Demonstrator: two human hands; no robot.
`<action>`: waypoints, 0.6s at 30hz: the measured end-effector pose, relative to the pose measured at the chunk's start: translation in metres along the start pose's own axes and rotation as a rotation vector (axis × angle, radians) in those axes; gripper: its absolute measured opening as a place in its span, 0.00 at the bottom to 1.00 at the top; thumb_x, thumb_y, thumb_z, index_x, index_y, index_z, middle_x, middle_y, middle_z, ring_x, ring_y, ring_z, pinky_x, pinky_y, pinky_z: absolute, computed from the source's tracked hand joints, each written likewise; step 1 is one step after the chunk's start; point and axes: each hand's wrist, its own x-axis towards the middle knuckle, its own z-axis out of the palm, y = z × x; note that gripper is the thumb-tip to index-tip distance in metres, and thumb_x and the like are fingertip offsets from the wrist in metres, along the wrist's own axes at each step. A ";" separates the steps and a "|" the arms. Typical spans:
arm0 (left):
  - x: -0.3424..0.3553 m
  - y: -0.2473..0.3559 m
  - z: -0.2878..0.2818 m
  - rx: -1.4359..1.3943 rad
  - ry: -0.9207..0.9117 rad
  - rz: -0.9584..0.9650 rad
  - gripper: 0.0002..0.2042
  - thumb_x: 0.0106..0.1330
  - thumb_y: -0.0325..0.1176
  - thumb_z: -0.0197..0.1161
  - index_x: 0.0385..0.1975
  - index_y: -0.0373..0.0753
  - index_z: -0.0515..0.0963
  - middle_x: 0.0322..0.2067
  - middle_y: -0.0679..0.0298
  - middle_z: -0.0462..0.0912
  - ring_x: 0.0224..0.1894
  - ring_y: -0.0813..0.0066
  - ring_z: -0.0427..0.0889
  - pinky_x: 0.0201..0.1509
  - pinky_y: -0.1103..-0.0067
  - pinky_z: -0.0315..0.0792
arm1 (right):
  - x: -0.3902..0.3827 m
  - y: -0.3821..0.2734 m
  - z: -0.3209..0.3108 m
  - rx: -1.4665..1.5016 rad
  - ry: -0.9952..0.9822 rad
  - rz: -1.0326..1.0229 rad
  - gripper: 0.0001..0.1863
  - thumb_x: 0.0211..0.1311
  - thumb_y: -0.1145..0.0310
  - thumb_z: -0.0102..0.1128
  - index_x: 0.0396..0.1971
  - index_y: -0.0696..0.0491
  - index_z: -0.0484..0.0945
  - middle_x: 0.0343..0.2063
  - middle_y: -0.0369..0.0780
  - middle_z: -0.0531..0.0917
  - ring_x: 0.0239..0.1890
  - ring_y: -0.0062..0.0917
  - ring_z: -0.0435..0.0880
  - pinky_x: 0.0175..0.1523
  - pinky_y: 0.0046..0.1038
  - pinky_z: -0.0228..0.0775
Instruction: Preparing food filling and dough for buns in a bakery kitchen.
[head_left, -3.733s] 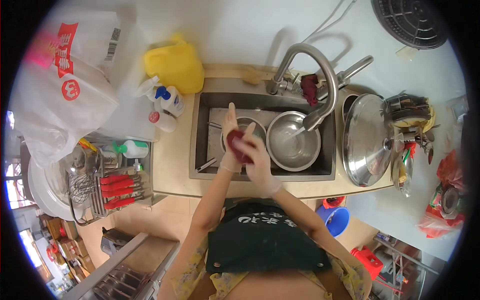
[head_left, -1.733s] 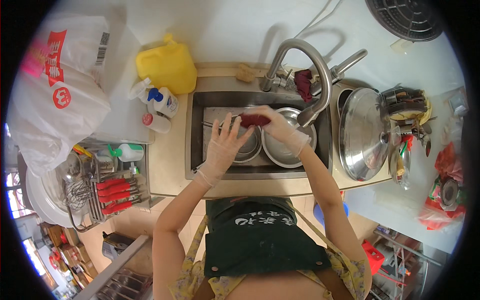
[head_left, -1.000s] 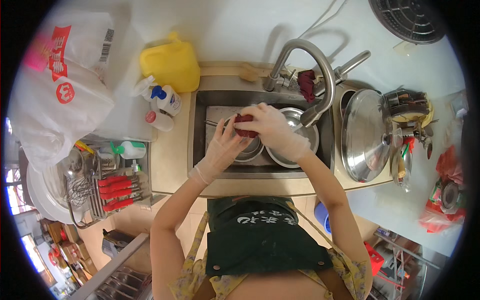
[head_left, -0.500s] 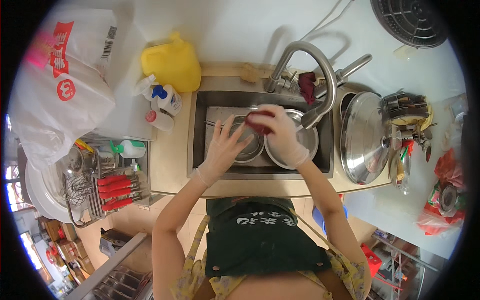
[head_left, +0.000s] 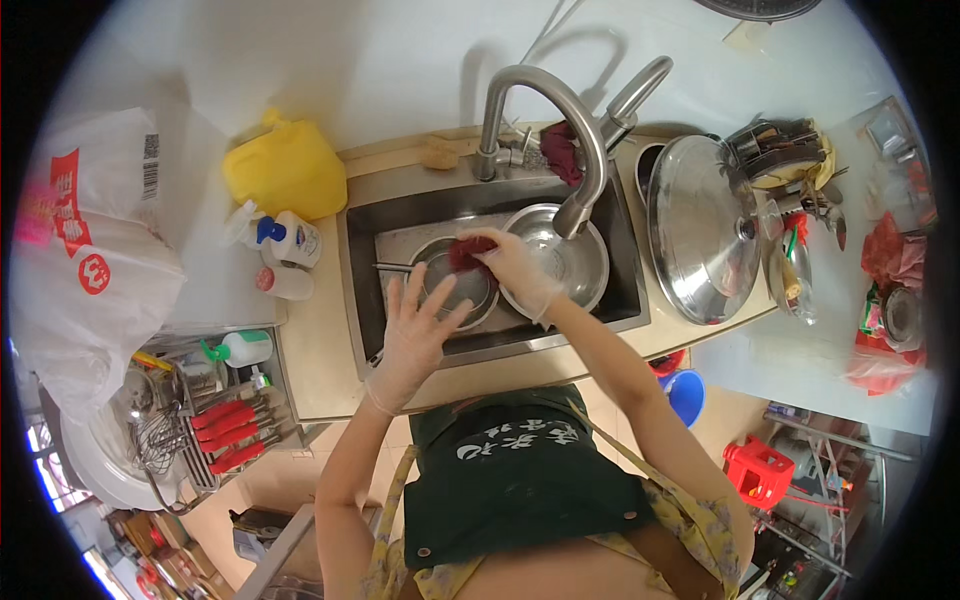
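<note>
Both my hands wear clear thin gloves and reach over a steel sink [head_left: 625,290]. My right hand [head_left: 522,272] grips a bunched dark red cloth [head_left: 468,254] above a round metal pan [head_left: 470,300]. The pan sits in the sink with a thin handle sticking out to the left; whether its bottom is solid or mesh I cannot tell. My left hand [head_left: 412,322] is open, fingers spread, at the pan's left near side. Right of the pan lies a shiny steel bowl [head_left: 582,268], partly behind my right hand. A curved faucet [head_left: 590,130] hangs over this bowl.
Behind the sink, a second dark red cloth [head_left: 561,153] lies by the faucet base. A yellow jug [head_left: 285,168] and pump bottles [head_left: 295,240] stand to the left. A large steel lid [head_left: 700,230] leans on the right. Red-handled knives [head_left: 228,435] sit in a rack at lower left.
The whole view has shifted and turned slightly. My right hand has moved with the red cloth to the pan's far edge; my left hand stays spread, now lower beside the pan.
</note>
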 end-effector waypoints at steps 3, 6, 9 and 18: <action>-0.010 0.006 0.010 -0.275 0.105 -0.315 0.36 0.49 0.16 0.52 0.63 0.32 0.52 0.64 0.49 0.51 0.66 0.47 0.52 0.66 0.54 0.48 | -0.025 -0.037 0.027 0.662 0.142 0.510 0.17 0.62 0.72 0.51 0.51 0.59 0.71 0.41 0.37 0.79 0.43 0.19 0.75 0.48 0.21 0.67; 0.013 0.027 0.007 -0.977 0.313 -0.635 0.40 0.50 0.12 0.46 0.66 0.33 0.39 0.67 0.49 0.42 0.68 0.53 0.51 0.70 0.65 0.40 | -0.049 -0.057 0.034 0.879 0.257 0.556 0.18 0.63 0.70 0.50 0.53 0.57 0.70 0.44 0.36 0.77 0.44 0.20 0.75 0.49 0.22 0.67; 0.016 0.035 0.015 -1.034 0.288 -0.652 0.42 0.50 0.11 0.43 0.67 0.34 0.32 0.68 0.51 0.38 0.69 0.59 0.50 0.71 0.71 0.38 | -0.050 -0.053 0.048 0.239 0.339 0.106 0.15 0.60 0.73 0.53 0.48 0.55 0.75 0.44 0.38 0.76 0.44 0.26 0.76 0.47 0.27 0.69; 0.009 0.046 0.013 -1.126 0.409 -0.647 0.42 0.49 0.13 0.38 0.67 0.37 0.31 0.69 0.55 0.37 0.67 0.59 0.55 0.70 0.69 0.42 | -0.042 -0.064 0.034 -0.147 0.378 -0.128 0.13 0.51 0.71 0.62 0.39 0.52 0.80 0.36 0.44 0.75 0.35 0.35 0.78 0.40 0.31 0.71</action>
